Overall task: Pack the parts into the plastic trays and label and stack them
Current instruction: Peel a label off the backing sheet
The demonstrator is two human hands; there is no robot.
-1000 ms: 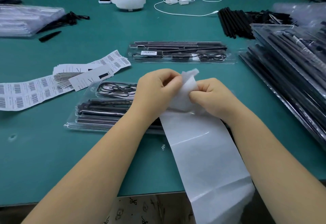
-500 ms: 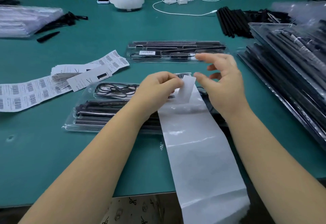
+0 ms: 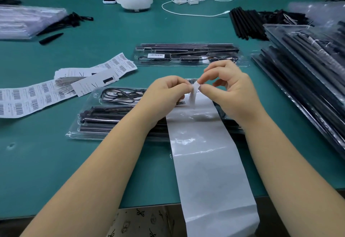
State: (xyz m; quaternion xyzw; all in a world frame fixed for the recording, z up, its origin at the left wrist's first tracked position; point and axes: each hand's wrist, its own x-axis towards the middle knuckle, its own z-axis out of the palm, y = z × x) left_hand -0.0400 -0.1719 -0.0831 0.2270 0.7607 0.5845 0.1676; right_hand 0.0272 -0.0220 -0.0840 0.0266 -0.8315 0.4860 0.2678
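Green table (image 3: 168, 31) carries, at right, a stack of filled trays (image 3: 308, 79); one closed, labelled tray (image 3: 188, 55) lies mid-table, well beyond the hands. The near tray (image 3: 104, 113), filled with black parts, lies under both forearms. Across it runs a glossy backing strip (image 3: 205, 152), hanging over the table's near edge. A barcode sheet (image 3: 33, 96) lies to the left. Left hand (image 3: 168, 94) pinches a small white label (image 3: 194, 92) just above the strip's top end; right hand (image 3: 229, 91) pinches the same label's upper corner between thumb and forefinger, other fingers loosely spread. Judgement: label is featherlight, limp and tacky on one face, so hold it by the edges only. Near tray is light, springy and slick; grip its rim.
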